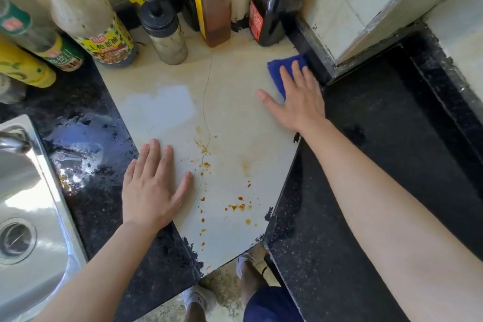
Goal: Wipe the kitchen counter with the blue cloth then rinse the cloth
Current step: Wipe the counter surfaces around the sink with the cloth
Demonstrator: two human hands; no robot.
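A folded blue cloth lies at the far right of the cream counter tile, beside the dark wall edge. My right hand presses flat on the cloth with straight fingers and covers its near part. My left hand rests flat on the tile's left side, near the black counter. Orange-brown sauce spots dot the near half of the tile, between my two hands. A thin crack runs down the tile's middle.
Several sauce and oil bottles stand along the back. A steel sink with a tap sits at the left. Wet black counter lies left of the tile, and a black recessed area lies to the right.
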